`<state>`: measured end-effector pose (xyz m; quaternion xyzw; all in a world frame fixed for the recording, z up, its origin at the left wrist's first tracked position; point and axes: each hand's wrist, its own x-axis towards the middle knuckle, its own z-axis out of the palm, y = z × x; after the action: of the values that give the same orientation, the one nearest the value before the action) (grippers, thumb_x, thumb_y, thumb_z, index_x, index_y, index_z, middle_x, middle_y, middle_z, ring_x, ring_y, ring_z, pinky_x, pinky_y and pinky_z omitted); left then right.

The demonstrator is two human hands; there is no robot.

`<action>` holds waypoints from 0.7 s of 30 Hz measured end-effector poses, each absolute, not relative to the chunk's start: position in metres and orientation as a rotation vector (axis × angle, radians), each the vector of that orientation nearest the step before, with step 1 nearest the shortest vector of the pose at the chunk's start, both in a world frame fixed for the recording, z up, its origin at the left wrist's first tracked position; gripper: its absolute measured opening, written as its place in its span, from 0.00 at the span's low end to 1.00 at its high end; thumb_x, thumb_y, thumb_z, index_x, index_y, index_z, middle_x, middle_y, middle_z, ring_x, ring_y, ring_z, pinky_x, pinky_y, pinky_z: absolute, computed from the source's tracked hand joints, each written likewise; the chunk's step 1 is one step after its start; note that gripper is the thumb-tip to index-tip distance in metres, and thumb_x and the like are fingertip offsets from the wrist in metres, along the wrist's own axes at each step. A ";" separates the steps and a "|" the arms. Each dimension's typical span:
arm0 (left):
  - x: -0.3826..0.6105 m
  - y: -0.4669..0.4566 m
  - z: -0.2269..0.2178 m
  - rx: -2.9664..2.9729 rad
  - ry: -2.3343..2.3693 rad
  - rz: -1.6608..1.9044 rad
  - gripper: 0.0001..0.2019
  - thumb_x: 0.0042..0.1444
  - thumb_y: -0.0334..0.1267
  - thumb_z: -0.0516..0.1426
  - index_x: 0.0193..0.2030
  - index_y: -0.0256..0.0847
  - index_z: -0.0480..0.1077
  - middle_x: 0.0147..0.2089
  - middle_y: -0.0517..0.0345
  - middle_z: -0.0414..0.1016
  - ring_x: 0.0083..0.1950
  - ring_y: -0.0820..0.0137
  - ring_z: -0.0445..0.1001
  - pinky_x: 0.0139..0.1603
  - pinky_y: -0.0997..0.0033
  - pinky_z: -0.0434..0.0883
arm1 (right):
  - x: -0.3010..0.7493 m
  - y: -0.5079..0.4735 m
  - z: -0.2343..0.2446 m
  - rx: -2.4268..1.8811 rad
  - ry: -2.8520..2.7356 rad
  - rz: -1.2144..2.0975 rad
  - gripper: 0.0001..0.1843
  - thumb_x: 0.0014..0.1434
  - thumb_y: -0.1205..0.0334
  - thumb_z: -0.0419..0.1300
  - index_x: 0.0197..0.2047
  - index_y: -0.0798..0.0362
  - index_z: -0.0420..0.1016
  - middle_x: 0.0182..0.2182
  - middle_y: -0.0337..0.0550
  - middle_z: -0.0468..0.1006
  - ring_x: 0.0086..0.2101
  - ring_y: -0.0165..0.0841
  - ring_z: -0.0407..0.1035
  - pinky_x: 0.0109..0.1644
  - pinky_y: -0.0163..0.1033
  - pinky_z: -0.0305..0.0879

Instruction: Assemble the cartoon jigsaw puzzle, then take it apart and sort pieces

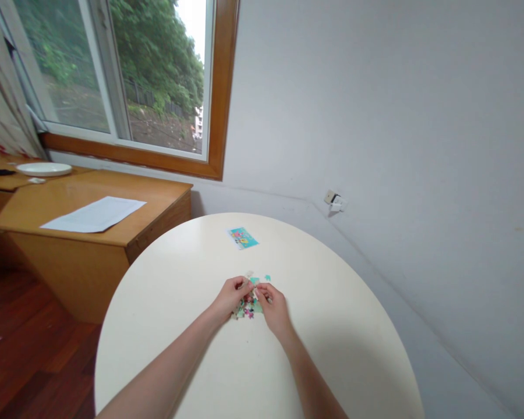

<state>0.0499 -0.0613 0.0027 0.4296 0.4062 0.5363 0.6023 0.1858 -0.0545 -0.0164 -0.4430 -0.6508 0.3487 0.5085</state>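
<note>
A small heap of jigsaw puzzle pieces [248, 310] in teal, pink, red and pale colours lies on the round white table [166, 326]. Over the heap's left side is my left hand [232, 295], thumb and fingers pinched together. My right hand [274, 305] meets it from the right, its fingertips closed in a pinch too. Between the two sets of fingertips there seems to be a puzzle piece, small and mostly covered. One loose teal piece [268, 277] rests just beyond my right hand. Part of the heap is hidden under my fingers.
A colourful picture card [243, 238] lies farther back on the table. To the left, a wooden cabinet [157, 195] carries a sheet of paper [98, 214] and a white plate [44, 169]. A wall socket with a plug [336, 201] is at the right, beyond the table edge.
</note>
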 end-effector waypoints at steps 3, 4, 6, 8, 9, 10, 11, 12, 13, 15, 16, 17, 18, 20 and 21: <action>0.049 -0.060 0.000 0.985 0.953 1.243 0.22 0.36 0.53 0.67 0.23 0.36 0.67 0.17 0.60 0.69 0.18 0.76 0.64 0.21 0.77 0.59 | 0.186 -0.053 -0.018 -1.056 -1.549 0.843 0.11 0.52 0.56 0.56 0.33 0.53 0.75 0.27 0.43 0.78 0.29 0.35 0.72 0.34 0.38 0.69; 0.049 -0.060 0.000 0.982 0.955 1.245 0.21 0.37 0.52 0.67 0.23 0.36 0.67 0.17 0.60 0.69 0.18 0.76 0.64 0.21 0.77 0.59 | 0.186 -0.053 -0.019 -1.055 -1.544 0.842 0.11 0.52 0.56 0.56 0.33 0.53 0.75 0.27 0.43 0.79 0.29 0.35 0.72 0.34 0.37 0.69; 0.049 -0.059 -0.002 0.976 0.958 1.248 0.21 0.37 0.51 0.66 0.23 0.36 0.66 0.17 0.60 0.68 0.18 0.76 0.64 0.21 0.77 0.59 | 0.186 -0.053 -0.020 -1.058 -1.538 0.837 0.11 0.52 0.56 0.55 0.33 0.53 0.75 0.28 0.43 0.78 0.29 0.34 0.72 0.33 0.37 0.68; 0.049 -0.060 -0.002 0.970 0.956 1.249 0.20 0.38 0.51 0.66 0.23 0.37 0.65 0.17 0.61 0.68 0.18 0.77 0.64 0.21 0.77 0.59 | 0.185 -0.052 -0.021 -1.064 -1.537 0.833 0.12 0.53 0.56 0.55 0.33 0.53 0.75 0.28 0.43 0.78 0.28 0.33 0.71 0.32 0.36 0.67; 0.049 -0.060 -0.002 0.967 0.955 1.249 0.20 0.38 0.51 0.66 0.23 0.37 0.65 0.17 0.61 0.68 0.18 0.76 0.64 0.21 0.77 0.59 | 0.185 -0.052 -0.022 -1.067 -1.537 0.835 0.12 0.53 0.55 0.54 0.33 0.53 0.75 0.27 0.42 0.78 0.27 0.33 0.70 0.31 0.35 0.66; 0.049 -0.060 -0.002 0.965 0.953 1.250 0.21 0.37 0.51 0.66 0.23 0.37 0.65 0.17 0.61 0.68 0.18 0.76 0.64 0.21 0.77 0.59 | 0.185 -0.052 -0.022 -1.069 -1.536 0.840 0.12 0.53 0.55 0.54 0.34 0.53 0.75 0.26 0.42 0.77 0.26 0.32 0.69 0.30 0.35 0.65; 0.049 -0.060 -0.001 0.964 0.951 1.252 0.21 0.37 0.52 0.66 0.23 0.37 0.65 0.17 0.61 0.68 0.18 0.76 0.64 0.21 0.77 0.59 | 0.185 -0.052 -0.022 -1.069 -1.535 0.848 0.13 0.53 0.55 0.54 0.34 0.53 0.75 0.26 0.41 0.77 0.25 0.31 0.68 0.29 0.35 0.65; 0.049 -0.060 -0.001 0.964 0.949 1.254 0.21 0.37 0.52 0.66 0.23 0.37 0.65 0.17 0.61 0.68 0.18 0.76 0.64 0.21 0.77 0.59 | 0.185 -0.052 -0.022 -1.070 -1.533 0.855 0.13 0.53 0.54 0.54 0.34 0.53 0.75 0.25 0.40 0.76 0.24 0.31 0.68 0.28 0.34 0.64; 0.049 -0.061 -0.001 0.967 0.948 1.255 0.21 0.37 0.51 0.66 0.23 0.37 0.65 0.17 0.61 0.68 0.18 0.76 0.64 0.21 0.77 0.60 | 0.185 -0.052 -0.021 -1.073 -1.529 0.859 0.13 0.53 0.54 0.55 0.34 0.53 0.74 0.24 0.40 0.75 0.24 0.30 0.67 0.27 0.34 0.63; 0.049 -0.061 0.000 0.967 0.943 1.259 0.20 0.36 0.51 0.67 0.24 0.36 0.67 0.17 0.61 0.69 0.19 0.76 0.65 0.21 0.77 0.60 | 0.186 -0.052 -0.021 -1.083 -1.521 0.856 0.13 0.53 0.53 0.55 0.33 0.53 0.74 0.22 0.39 0.74 0.22 0.30 0.65 0.26 0.33 0.61; 0.049 -0.061 0.000 0.960 0.939 1.264 0.20 0.36 0.50 0.67 0.24 0.36 0.67 0.17 0.61 0.69 0.19 0.76 0.65 0.21 0.77 0.60 | 0.186 -0.052 -0.021 -1.090 -1.518 0.850 0.13 0.53 0.53 0.55 0.33 0.54 0.74 0.22 0.38 0.73 0.22 0.29 0.64 0.25 0.33 0.61; 0.049 -0.061 0.001 0.949 0.934 1.269 0.19 0.36 0.49 0.68 0.24 0.36 0.68 0.17 0.61 0.69 0.19 0.76 0.65 0.21 0.77 0.60 | 0.187 -0.052 -0.021 -1.097 -1.515 0.842 0.14 0.53 0.53 0.54 0.33 0.54 0.74 0.21 0.38 0.73 0.22 0.29 0.64 0.25 0.33 0.60; 0.049 -0.061 0.001 0.935 0.929 1.276 0.19 0.36 0.48 0.68 0.24 0.36 0.68 0.17 0.61 0.69 0.19 0.76 0.65 0.21 0.77 0.60 | 0.187 -0.052 -0.021 -1.106 -1.512 0.833 0.14 0.53 0.53 0.54 0.33 0.54 0.74 0.21 0.38 0.73 0.22 0.29 0.64 0.25 0.33 0.60; 0.048 -0.061 0.001 0.902 0.918 1.293 0.18 0.36 0.47 0.68 0.24 0.35 0.68 0.17 0.62 0.68 0.19 0.76 0.65 0.21 0.78 0.59 | 0.188 -0.051 -0.023 -1.122 -1.503 0.803 0.15 0.54 0.52 0.53 0.33 0.54 0.74 0.23 0.39 0.75 0.23 0.30 0.66 0.26 0.33 0.62; 0.048 -0.060 0.000 0.884 0.913 1.301 0.18 0.36 0.47 0.68 0.24 0.35 0.68 0.16 0.62 0.68 0.18 0.76 0.64 0.21 0.78 0.59 | 0.189 -0.050 -0.024 -1.127 -1.499 0.784 0.15 0.55 0.52 0.53 0.34 0.54 0.75 0.25 0.40 0.76 0.24 0.31 0.67 0.28 0.34 0.63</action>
<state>0.0476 -0.0602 0.0004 0.3836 0.3962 0.5646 0.6141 0.1886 -0.0502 -0.0242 -0.4715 -0.6269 0.3281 0.5263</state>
